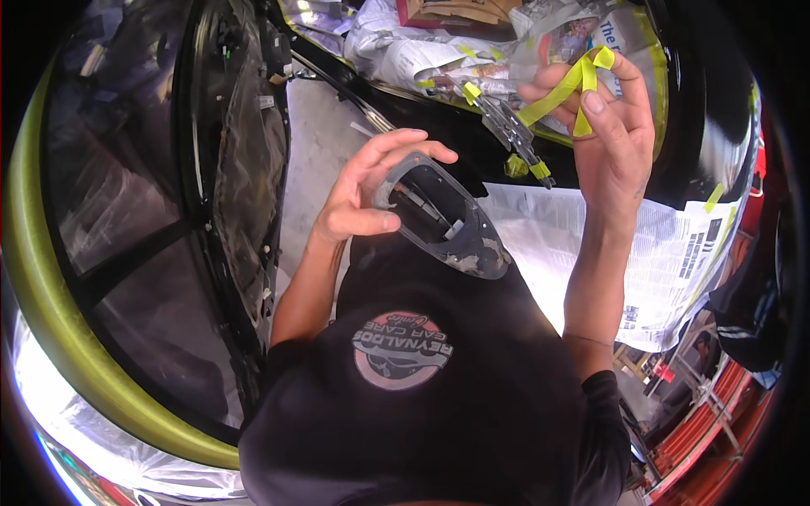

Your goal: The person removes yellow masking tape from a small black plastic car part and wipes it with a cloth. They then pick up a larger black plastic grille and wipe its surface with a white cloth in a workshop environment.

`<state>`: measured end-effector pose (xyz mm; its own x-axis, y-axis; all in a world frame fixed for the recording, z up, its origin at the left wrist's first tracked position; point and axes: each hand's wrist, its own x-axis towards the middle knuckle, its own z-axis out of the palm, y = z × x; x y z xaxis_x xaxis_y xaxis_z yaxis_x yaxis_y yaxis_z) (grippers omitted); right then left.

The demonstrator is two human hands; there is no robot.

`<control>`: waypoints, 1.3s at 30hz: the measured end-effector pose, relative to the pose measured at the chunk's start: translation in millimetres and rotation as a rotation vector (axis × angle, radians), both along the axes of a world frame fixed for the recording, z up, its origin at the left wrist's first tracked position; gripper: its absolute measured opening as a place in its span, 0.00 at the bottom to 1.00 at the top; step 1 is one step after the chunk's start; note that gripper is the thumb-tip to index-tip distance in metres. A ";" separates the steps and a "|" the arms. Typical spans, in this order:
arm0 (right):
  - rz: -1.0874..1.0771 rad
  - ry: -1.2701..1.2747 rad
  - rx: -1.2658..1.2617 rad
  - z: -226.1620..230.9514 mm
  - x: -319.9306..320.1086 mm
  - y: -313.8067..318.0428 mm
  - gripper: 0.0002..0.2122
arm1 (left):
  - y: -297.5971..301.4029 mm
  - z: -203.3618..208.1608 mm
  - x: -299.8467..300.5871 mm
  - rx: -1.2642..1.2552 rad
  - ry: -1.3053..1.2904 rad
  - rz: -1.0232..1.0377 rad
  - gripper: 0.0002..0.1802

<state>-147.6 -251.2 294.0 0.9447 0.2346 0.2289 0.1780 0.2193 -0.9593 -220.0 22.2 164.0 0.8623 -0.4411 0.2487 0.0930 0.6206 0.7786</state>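
Far to the left of the grey shell (483,240), a big dark car door (118,160) stands with a shiny yellow-green band (24,228) curving along its edge. Right at the shell's left end is the left hand (350,198). Its fingers and thumb make a curve around that end, holding the shell up in front of the black shirt (422,438). The shell is a long, hollow oval, and its long way runs from upper left down to lower right (its lower end looks scuffed and patchy). Up and to the right of the shell is a thin black metal part (510,126) with yellow bits stuck on it; it slants almost the same way.

The yellow tape (554,99) is up and right of the shell too. The right hand (620,139) pinches it between thumb and fingers, with the other fingers bent. One tail slants down and left to the metal part, but I cannot tell if they touch. So the right hand is nearer the metal part, and the left is nearer the shell. Printed paper (666,244) hangs to the shell's right.
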 end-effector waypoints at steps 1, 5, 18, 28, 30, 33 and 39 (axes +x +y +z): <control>0.003 0.008 0.003 -1.3 -0.9 -0.6 0.22 | -1.0 2.0 0.8 0.020 -0.028 -0.010 0.52; -0.007 0.065 -0.002 -3.7 -6.0 -1.2 0.22 | -5.2 10.3 0.9 0.082 -0.084 -0.024 0.48; 0.086 0.031 0.015 -0.2 -15.5 -3.1 0.23 | -20.2 49.3 -16.9 0.434 -0.509 0.192 0.30; 0.133 0.092 0.076 -10.4 -20.4 -1.3 0.25 | -28.3 56.4 -19.0 0.524 -0.637 0.273 0.31; 0.138 0.097 0.075 -10.6 -21.4 -1.4 0.25 | -25.0 57.6 -18.3 0.547 -0.650 0.245 0.27; 0.138 0.096 0.069 -10.9 -22.6 -1.7 0.25 | -24.8 58.8 -17.0 0.532 -0.653 0.256 0.27; 0.113 0.064 0.023 -11.3 -25.1 0.0 0.25 | -23.6 55.5 -20.5 0.444 -0.493 0.242 0.32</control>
